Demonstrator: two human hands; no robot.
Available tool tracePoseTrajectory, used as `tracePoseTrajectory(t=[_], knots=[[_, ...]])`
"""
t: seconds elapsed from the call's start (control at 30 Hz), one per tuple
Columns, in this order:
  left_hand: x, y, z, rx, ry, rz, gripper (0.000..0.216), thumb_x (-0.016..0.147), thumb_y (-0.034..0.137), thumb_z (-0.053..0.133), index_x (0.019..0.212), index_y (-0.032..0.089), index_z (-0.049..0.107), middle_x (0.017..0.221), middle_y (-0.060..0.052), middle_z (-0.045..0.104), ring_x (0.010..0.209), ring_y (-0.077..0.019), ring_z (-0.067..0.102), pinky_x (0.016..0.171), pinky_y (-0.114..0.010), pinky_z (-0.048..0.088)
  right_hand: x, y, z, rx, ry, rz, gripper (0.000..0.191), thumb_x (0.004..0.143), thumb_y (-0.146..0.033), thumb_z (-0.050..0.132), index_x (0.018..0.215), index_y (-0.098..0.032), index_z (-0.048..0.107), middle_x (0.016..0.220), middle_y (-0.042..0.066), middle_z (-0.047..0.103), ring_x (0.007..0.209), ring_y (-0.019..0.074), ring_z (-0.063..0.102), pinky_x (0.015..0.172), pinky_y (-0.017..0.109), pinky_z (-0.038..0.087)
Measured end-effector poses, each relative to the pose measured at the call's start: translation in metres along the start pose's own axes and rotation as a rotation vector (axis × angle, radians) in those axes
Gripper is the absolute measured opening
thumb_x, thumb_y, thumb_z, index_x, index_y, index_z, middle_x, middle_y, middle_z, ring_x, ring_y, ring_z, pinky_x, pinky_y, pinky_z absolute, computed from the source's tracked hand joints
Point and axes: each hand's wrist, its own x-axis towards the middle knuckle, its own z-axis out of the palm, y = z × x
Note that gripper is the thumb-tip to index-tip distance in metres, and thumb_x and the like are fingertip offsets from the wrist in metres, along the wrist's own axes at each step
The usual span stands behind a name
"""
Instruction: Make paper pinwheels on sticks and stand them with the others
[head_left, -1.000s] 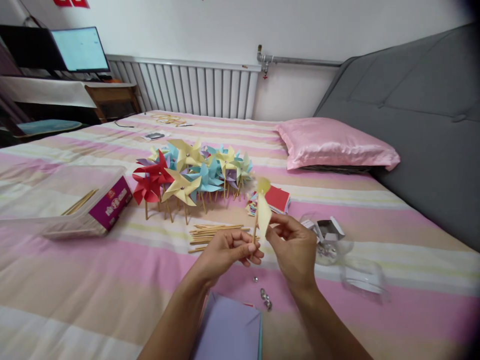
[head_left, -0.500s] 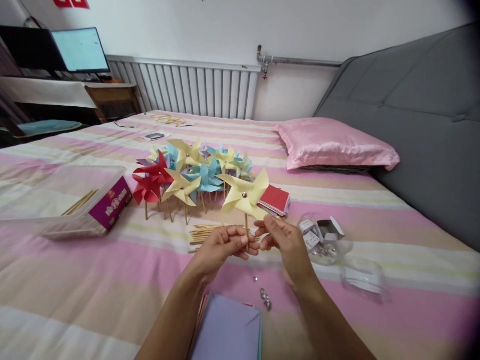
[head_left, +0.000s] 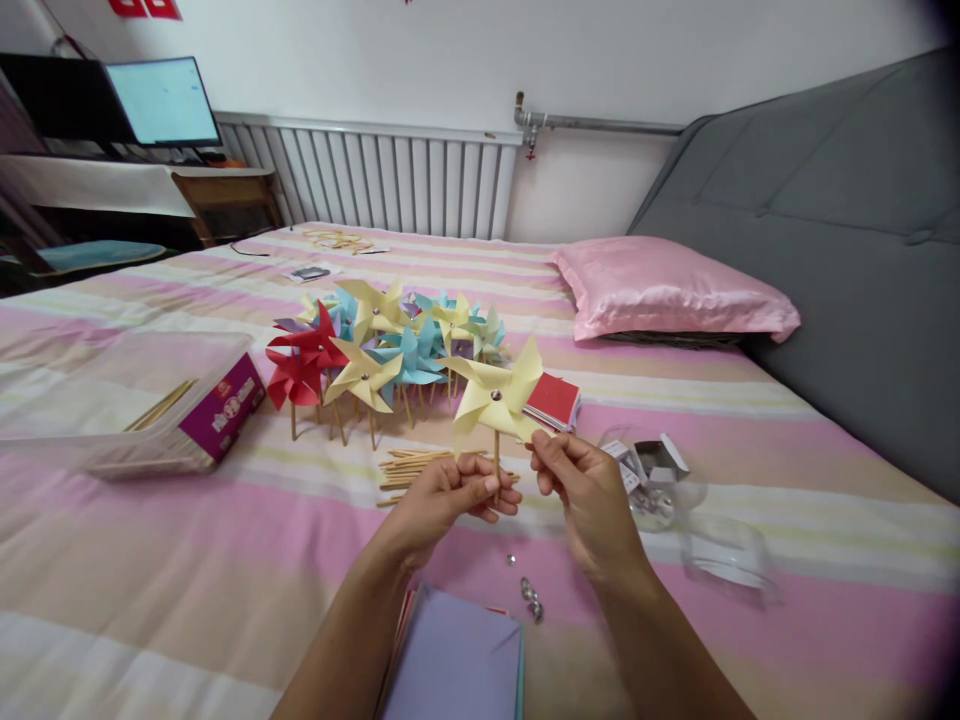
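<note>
A pale yellow paper pinwheel (head_left: 480, 396) with a shiny fastener at its centre stands upright on a wooden stick. My left hand (head_left: 463, 487) pinches that stick low down between thumb and fingers. At the lower right blade is my right hand (head_left: 581, 490), its thumb and forefinger closed on the blade's tip and the other fingers curled. Below my hands, several small metal fasteners (head_left: 531, 600) lie on the striped bedspread. Nearer to me is a stack of coloured paper (head_left: 457, 660), lilac on top. Loose wooden sticks (head_left: 401, 468) lie partly behind my left hand.
Beyond my hands stand several finished pinwheels (head_left: 411, 352) in red, yellow and blue. A plastic box (head_left: 225, 395) with sticks is at left. On the right are red-topped paper squares (head_left: 553, 400), small boxes (head_left: 660, 458), a clear container (head_left: 727, 550) and a pink pillow (head_left: 675, 285).
The pinwheel has shifted slightly right and turned a little. My right hand has moved slightly right and up, its thumb and forefinger now at the blade's tip. My left hand keeps its hold.
</note>
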Motion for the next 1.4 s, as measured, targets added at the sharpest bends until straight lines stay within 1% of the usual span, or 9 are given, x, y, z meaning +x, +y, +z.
tracePoseTrajectory(t=[0.23,0.53,0.83,0.93,1.03,1.13,1.2,1.27,1.4], knots=[[0.003,-0.002,-0.003,-0.034,0.125,0.043,0.022,0.076,0.034,0.066,0.081,0.013,0.065,0.077,-0.007,0.071,0.072,-0.0146,0.066,0.063,-0.022,0.046,-0.003,0.0,0.003,-0.115,-0.152,0.049,0.031,0.064,-0.039,0.075,0.082,-0.016,0.067,0.069,0.002,0.066,0.056,0.0106,0.054,0.052,0.022,0.043],[0.003,-0.001,-0.009,-0.02,0.288,0.096,0.024,0.076,0.035,0.065,0.086,0.014,0.063,0.076,-0.007,0.071,0.07,-0.0145,0.065,0.062,-0.022,0.046,-0.004,0.003,0.003,-0.205,-0.21,0.072,0.026,0.067,-0.039,0.072,0.078,-0.016,0.067,0.066,0.002,0.065,0.055,0.0098,0.05,0.052,0.021,0.041],[-0.011,0.01,-0.043,0.245,0.565,0.289,0.024,0.078,0.036,0.057,0.083,0.013,0.061,0.08,-0.006,0.067,0.076,-0.0159,0.062,0.062,-0.024,0.046,-0.006,0.01,0.005,-0.242,-0.216,0.085,0.029,0.068,-0.042,0.071,0.079,-0.015,0.067,0.07,0.002,0.063,0.055,0.0091,0.049,0.053,0.022,0.042],[-0.021,0.016,-0.062,0.325,0.718,0.369,0.023,0.079,0.036,0.054,0.084,0.015,0.061,0.085,-0.006,0.064,0.077,-0.0163,0.061,0.06,-0.024,0.047,-0.007,0.012,0.004,-0.273,-0.224,0.092,0.031,0.067,-0.043,0.071,0.08,-0.015,0.068,0.068,0.002,0.062,0.054,0.0094,0.049,0.052,0.022,0.042],[-0.032,0.016,-0.09,0.489,0.951,0.464,0.021,0.079,0.033,0.051,0.085,0.016,0.062,0.089,-0.005,0.063,0.081,-0.0168,0.059,0.064,-0.025,0.047,-0.008,0.015,0.003,-0.288,-0.223,0.096,0.031,0.067,-0.044,0.071,0.08,-0.016,0.068,0.066,0.0,0.06,0.054,0.0093,0.048,0.053,0.022,0.042],[-0.041,0.008,-0.119,0.699,1.263,0.47,0.023,0.081,0.031,0.048,0.089,0.017,0.064,0.091,-0.006,0.065,0.084,-0.019,0.059,0.07,-0.029,0.047,-0.008,0.019,0.002,-0.3,-0.227,0.102,0.031,0.068,-0.045,0.07,0.08,-0.016,0.067,0.065,0.0,0.059,0.055,0.0095,0.047,0.054,0.022,0.042],[-0.045,0.002,-0.133,0.798,1.384,0.441,0.025,0.082,0.029,0.045,0.091,0.017,0.065,0.091,-0.007,0.066,0.085,-0.0206,0.06,0.075,-0.031,0.046,-0.008,0.021,0.003,-0.306,-0.234,0.104,0.031,0.068,-0.045,0.07,0.081,-0.016,0.067,0.066,0.0,0.06,0.056,0.0099,0.048,0.055,0.022,0.042],[-0.046,-0.001,-0.14,0.893,1.442,0.386,0.025,0.082,0.026,0.044,0.089,0.016,0.066,0.089,-0.009,0.067,0.084,-0.0221,0.06,0.077,-0.034,0.046,-0.008,0.023,0.003,-0.313,-0.234,0.099,0.031,0.068,-0.045,0.07,0.081,-0.017,0.068,0.066,0.0,0.06,0.056,0.0103,0.048,0.054,0.022,0.042],[-0.045,-0.002,-0.141,1.082,1.473,0.228,0.027,0.081,0.02,0.042,0.087,0.015,0.067,0.087,-0.011,0.068,0.085,-0.0243,0.06,0.078,-0.035,0.044,-0.008,0.023,0.003,-0.331,-0.236,0.088,0.032,0.068,-0.046,0.07,0.08,-0.016,0.068,0.064,0.0,0.059,0.054,0.0105,0.047,0.053,0.022,0.042]])
